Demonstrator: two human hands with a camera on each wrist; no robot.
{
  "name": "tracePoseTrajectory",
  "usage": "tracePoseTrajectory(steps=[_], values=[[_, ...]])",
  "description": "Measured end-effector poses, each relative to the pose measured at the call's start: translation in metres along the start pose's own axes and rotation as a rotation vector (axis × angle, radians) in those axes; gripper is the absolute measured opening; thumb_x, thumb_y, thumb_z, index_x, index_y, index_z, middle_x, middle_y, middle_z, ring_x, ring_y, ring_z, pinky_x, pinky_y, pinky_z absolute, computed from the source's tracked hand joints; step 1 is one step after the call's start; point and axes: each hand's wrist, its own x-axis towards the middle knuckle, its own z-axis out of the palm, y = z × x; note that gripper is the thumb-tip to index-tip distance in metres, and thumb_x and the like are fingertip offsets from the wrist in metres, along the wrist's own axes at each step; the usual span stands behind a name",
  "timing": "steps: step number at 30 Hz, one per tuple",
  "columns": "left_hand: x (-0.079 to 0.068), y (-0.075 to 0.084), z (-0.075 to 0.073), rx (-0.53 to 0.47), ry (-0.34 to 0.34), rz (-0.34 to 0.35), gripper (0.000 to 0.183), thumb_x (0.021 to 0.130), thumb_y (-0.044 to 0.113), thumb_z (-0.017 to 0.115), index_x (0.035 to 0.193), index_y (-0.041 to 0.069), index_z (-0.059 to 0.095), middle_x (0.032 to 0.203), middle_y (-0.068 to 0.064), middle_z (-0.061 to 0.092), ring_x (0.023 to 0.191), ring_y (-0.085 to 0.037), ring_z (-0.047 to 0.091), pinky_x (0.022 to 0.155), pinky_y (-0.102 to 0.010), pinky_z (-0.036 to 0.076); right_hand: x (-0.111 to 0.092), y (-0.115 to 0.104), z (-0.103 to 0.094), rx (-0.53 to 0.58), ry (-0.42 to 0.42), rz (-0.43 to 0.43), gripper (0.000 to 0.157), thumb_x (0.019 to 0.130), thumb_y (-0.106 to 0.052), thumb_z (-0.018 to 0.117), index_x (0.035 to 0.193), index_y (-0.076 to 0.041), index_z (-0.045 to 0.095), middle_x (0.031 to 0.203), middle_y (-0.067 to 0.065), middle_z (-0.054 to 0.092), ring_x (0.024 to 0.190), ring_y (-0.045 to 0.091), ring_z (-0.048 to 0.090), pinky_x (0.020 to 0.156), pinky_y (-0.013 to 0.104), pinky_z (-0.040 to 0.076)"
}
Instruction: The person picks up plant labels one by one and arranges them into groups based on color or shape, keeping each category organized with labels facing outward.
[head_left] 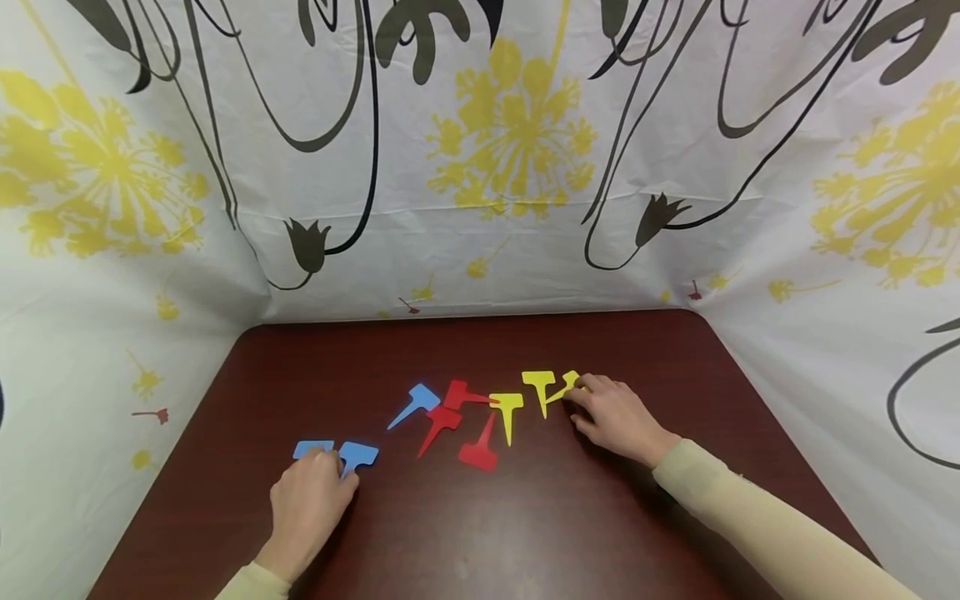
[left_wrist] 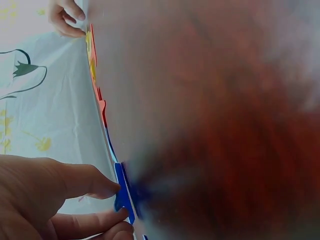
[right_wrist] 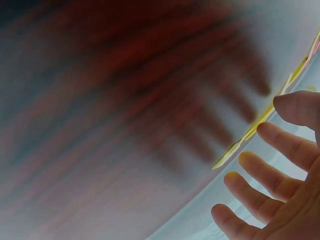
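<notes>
Several flat T-shaped tags lie on a dark red table (head_left: 480, 533). My left hand (head_left: 324, 463) rests low on the table, its fingertips touching two blue tags (head_left: 360, 454). In the left wrist view the left hand (left_wrist: 107, 202) has two fairly straight fingers against the edge of a blue tag (left_wrist: 122, 192). My right hand (head_left: 579, 400) lies with spread fingers, its tips on a yellow tag (head_left: 566, 383). The right wrist view shows those straight fingers (right_wrist: 280, 142) beside the yellow tag (right_wrist: 250, 132). Between the hands lie a third blue tag (head_left: 415, 402), red tags (head_left: 459, 396) and more yellow tags (head_left: 507, 408).
A white cloth with yellow flowers and black stems (head_left: 480, 167) walls the table at the back and both sides. The table's front half in front of the tags is bare wood. Both wrist views are largely blurred table surface.
</notes>
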Motion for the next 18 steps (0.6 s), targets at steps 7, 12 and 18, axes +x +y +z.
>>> tracePoseTrajectory(steps=[7, 12, 18], values=[[-0.003, -0.003, 0.0013, 0.003, -0.023, -0.005, 0.044, 0.084, 0.016, 0.069, 0.049, 0.016, 0.042, 0.062, -0.002, 0.04, 0.048, -0.016, 0.031, 0.039, -0.03, 0.023, 0.002, -0.0013, 0.0022, 0.001, 0.006, -0.015, 0.031, 0.088, -0.026, 0.077, 0.117, -0.014, 0.073, 0.112, 0.006, 0.062, 0.107, 0.028, 0.06, 0.081, 0.051, 0.052], [0.0028, -0.0072, 0.0041, -0.003, -0.011, -0.025, 0.046, 0.082, 0.014, 0.069, 0.048, 0.016, 0.038, 0.059, 0.001, 0.033, 0.049, -0.013, 0.022, 0.04, -0.029, 0.019, 0.0026, -0.0013, 0.0043, 0.006, 0.001, -0.016, 0.031, 0.089, -0.026, 0.076, 0.117, -0.014, 0.073, 0.112, 0.006, 0.062, 0.108, 0.029, 0.06, 0.082, 0.052, 0.052], [0.006, -0.0101, 0.0053, -0.009, -0.029, -0.042, 0.048, 0.082, 0.016, 0.07, 0.048, 0.016, 0.037, 0.059, 0.002, 0.03, 0.05, -0.013, 0.021, 0.041, -0.03, 0.019, 0.0029, -0.002, 0.0034, 0.012, 0.001, -0.011, 0.032, 0.089, -0.026, 0.076, 0.118, -0.014, 0.073, 0.114, 0.007, 0.061, 0.11, 0.029, 0.059, 0.084, 0.053, 0.051]])
